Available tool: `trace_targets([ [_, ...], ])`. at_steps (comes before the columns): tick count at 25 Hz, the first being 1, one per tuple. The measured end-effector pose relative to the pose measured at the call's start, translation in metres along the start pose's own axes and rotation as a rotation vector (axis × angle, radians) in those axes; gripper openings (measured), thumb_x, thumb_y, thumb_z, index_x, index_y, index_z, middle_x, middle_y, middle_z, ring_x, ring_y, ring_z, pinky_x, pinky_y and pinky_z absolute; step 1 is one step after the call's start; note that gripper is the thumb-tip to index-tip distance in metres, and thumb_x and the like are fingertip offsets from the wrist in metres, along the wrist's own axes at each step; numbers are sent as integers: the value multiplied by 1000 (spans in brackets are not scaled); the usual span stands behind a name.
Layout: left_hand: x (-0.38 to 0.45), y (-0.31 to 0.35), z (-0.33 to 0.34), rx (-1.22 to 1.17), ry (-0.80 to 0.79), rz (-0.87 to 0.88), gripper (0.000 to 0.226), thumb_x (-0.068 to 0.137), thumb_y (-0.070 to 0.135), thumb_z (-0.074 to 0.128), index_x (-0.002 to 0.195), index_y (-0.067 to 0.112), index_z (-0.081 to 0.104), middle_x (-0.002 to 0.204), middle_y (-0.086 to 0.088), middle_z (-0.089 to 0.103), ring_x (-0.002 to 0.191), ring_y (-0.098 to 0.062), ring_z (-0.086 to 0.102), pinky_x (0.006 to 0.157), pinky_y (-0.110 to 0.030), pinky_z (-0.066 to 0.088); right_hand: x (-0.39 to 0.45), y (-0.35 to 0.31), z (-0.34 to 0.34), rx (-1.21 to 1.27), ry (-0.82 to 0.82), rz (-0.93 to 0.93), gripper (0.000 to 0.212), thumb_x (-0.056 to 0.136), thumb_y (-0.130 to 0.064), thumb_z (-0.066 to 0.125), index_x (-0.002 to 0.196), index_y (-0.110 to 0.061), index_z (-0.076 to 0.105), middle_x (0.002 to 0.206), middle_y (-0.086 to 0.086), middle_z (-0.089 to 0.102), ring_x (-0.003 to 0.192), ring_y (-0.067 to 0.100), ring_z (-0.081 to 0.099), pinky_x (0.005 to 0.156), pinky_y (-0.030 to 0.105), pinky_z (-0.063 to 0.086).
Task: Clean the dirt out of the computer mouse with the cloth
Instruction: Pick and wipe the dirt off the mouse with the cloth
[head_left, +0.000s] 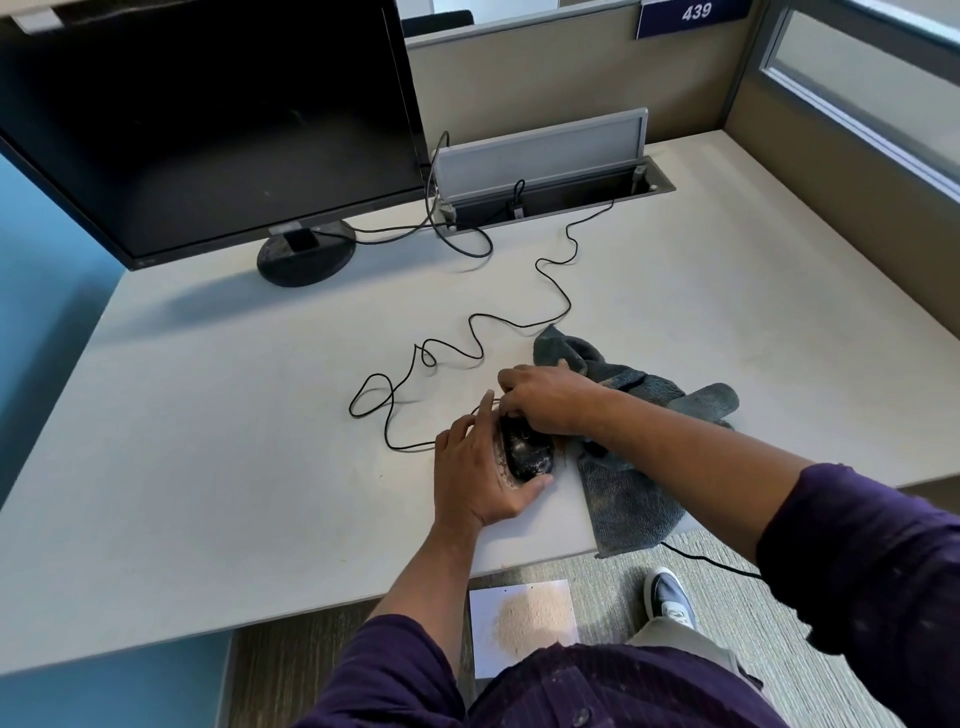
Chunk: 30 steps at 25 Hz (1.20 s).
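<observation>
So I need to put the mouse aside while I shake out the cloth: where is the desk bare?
Bare desk lies left of the left hand, below the monitor stand. More lies right of the cable. It is crowded round the mouse, cloth and right hand.

The scene is brightly and evenly lit, with daylight entering from the window (883, 98) at upper right. The monitor (208, 119) throws a soft, broad shadow across the pale desk (234, 415) below it. Its dark screen shows only faint reflections. Wide-angle distortion bends straight lines towards the edges. Focus is sharp at centre, slightly softer at the corners.
</observation>
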<state>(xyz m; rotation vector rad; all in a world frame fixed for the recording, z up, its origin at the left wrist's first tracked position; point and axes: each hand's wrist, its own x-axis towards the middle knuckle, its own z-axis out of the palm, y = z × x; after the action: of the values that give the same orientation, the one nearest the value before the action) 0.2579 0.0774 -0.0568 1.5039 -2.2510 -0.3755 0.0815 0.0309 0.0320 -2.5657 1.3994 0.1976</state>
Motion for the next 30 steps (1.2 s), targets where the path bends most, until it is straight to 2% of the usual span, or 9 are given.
trace_targets([
  [3, 1, 0, 0, -1, 13, -8, 132, 60, 83, 70, 163, 12, 26, 129, 8, 66, 124, -18, 54, 103, -37, 43, 4, 0, 3, -13, -43, -83, 22, 87, -11, 55, 100, -24, 66, 110, -4, 50, 113, 17, 48, 82, 69, 44],
  [6, 1, 0, 0, -3, 8, -13, 132, 60, 83, 70, 162, 12, 25, 131, 7, 65, 125, -19, 54, 104, -39, 44, 7, 1, 2, -35, -9, -47, 25, 86, -11, 56, 103, -24, 68, 108, -2, 51, 111, 20, 50, 74, 54, 46],
  [10, 1, 1, -1, -19, 17, -14, 133, 60, 84, 72, 162, 13, 25, 127, 7, 66, 123, -18, 54, 103, -37, 45, 2, 1, 10, -43, 60, -209, 22, 87, -16, 57, 102, -28, 69, 119, -6, 54, 110, 17, 51, 71, 42, 47],
  [12, 0, 1, -1, -11, 21, -8, 134, 60, 83, 70, 163, 11, 23, 127, 6, 66, 123, -19, 54, 103, -40, 46, -2, 2, 13, 36, 118, -94, 28, 89, -15, 57, 110, -31, 68, 109, -3, 55, 107, 20, 52, 73, 49, 50],
  [16, 0, 2, -2, -8, 6, -6, 135, 60, 81, 71, 165, 15, 18, 135, 10, 64, 127, -19, 53, 104, -41, 44, -9, 4, 9, 133, 81, -148, 25, 91, -20, 58, 109, -31, 71, 106, -5, 57, 105, 18, 56, 77, 42, 51],
  [20, 0, 4, -3, -21, -1, 6, 129, 59, 81, 72, 160, 29, 11, 145, 12, 59, 129, -19, 54, 102, -42, 42, -20, 24, 4, 175, 180, 23, 25, 95, -27, 58, 117, -28, 70, 109, -3, 58, 101, 18, 58, 83, 41, 53],
  [24, 0, 2, -3, -28, -11, 9, 132, 59, 80, 72, 164, 18, 20, 143, 16, 59, 128, -18, 53, 103, -41, 42, -33, 30, 13, 168, 137, 27, 34, 95, -27, 59, 128, -30, 64, 115, -1, 61, 108, 18, 58, 86, 38, 52],
  [27, -1, 3, -4, -26, -6, 11, 130, 60, 79, 73, 163, 21, 20, 143, 13, 59, 129, -18, 53, 103, -41, 42, -27, 22, 19, 194, 224, 124, 29, 96, -27, 59, 124, -27, 68, 111, 1, 63, 102, 23, 62, 81, 39, 53],
  [30, -1, 4, -5, -19, -14, 12, 129, 60, 80, 72, 162, 20, 21, 142, 13, 60, 129, -17, 52, 103, -41, 43, -20, 15, 21, 237, 204, 138, 25, 95, -26, 58, 115, -26, 72, 106, 1, 64, 97, 24, 63, 82, 40, 53],
])
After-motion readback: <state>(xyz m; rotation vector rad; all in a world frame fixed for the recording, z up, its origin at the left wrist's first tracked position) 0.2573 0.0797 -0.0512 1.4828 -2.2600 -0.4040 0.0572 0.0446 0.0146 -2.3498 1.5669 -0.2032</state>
